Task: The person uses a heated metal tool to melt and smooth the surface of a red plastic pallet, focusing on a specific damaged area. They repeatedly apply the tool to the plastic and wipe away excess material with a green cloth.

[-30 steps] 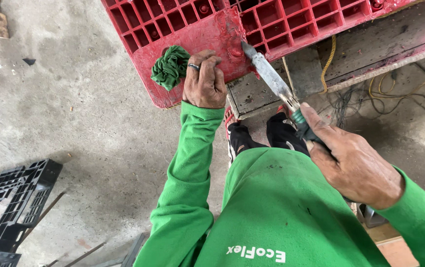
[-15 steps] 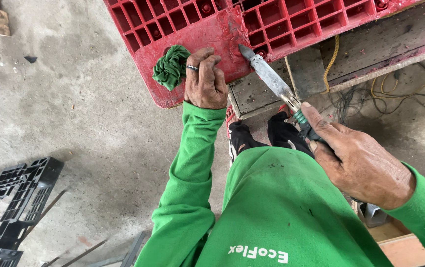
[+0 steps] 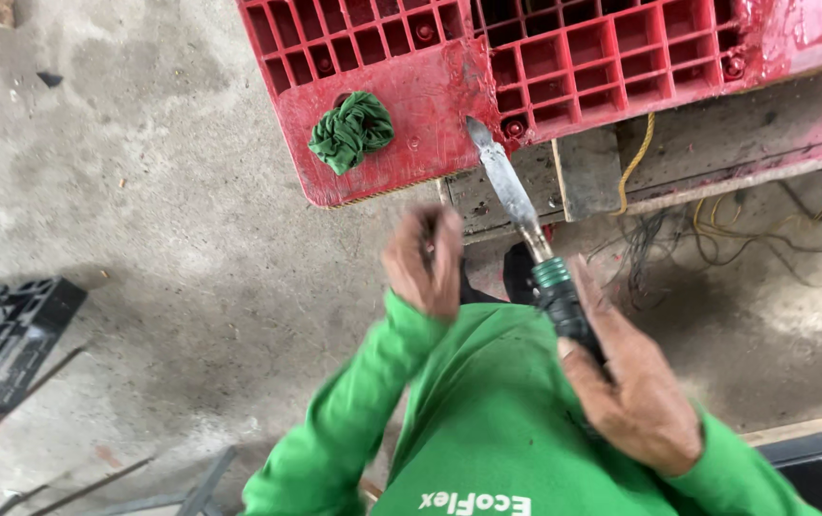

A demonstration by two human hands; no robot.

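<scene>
My right hand [image 3: 635, 387] grasps a flat-bladed tool [image 3: 525, 225], tip on the red pallet [image 3: 525, 57] near a green rag [image 3: 352, 131]. My left hand [image 3: 423, 260] hangs blurred, holding nothing.

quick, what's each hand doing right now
Left hand: holds nothing, blurred, clear of the green rag.
Right hand: closed on the flat-bladed tool, tip at the red pallet.
</scene>
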